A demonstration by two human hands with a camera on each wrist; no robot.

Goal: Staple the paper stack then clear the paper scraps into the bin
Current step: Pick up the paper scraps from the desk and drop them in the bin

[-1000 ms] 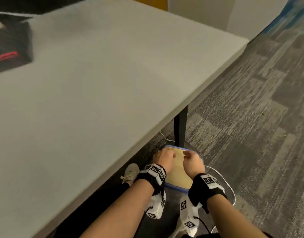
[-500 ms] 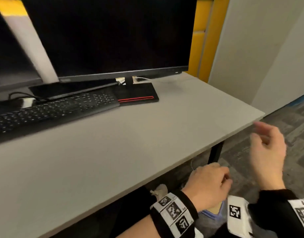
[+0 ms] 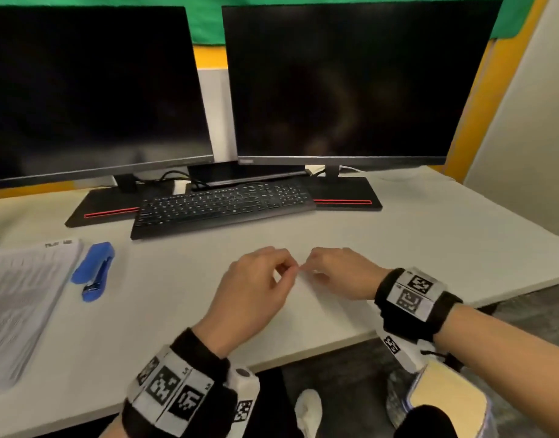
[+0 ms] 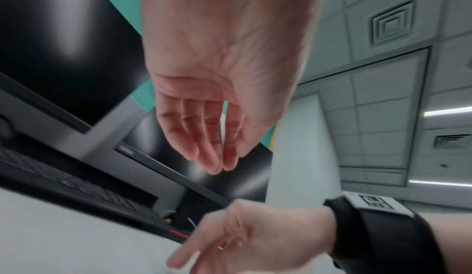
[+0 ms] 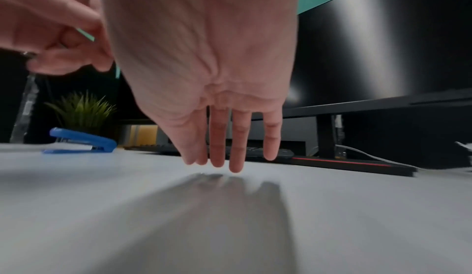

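Note:
The printed paper stack point(image 3: 19, 305) lies at the desk's left edge, and the blue stapler point(image 3: 93, 271) rests on the desk just right of it. No scraps show on the desk. My left hand point(image 3: 287, 271) and right hand point(image 3: 312, 267) hover over the middle of the desk, fingertips almost meeting. In the left wrist view the left hand point(image 4: 222, 163) hangs with fingers relaxed and nothing in it. In the right wrist view the right hand point(image 5: 224, 163) points straight fingers down, just above the surface, with the stapler point(image 5: 81, 141) far to its left. The bin point(image 3: 410, 396) stands on the floor under the desk's right front edge.
A black keyboard point(image 3: 221, 207) lies behind my hands, with two dark monitors point(image 3: 335, 83) on red-striped bases further back. A small green plant point(image 5: 81, 110) stands beyond the stapler. The grey desk point(image 3: 398, 248) ends at my right, over carpet.
Both hands have come up from the bin under the desk and now hover over the desk's middle. My view has swung from the floor up to the desk.

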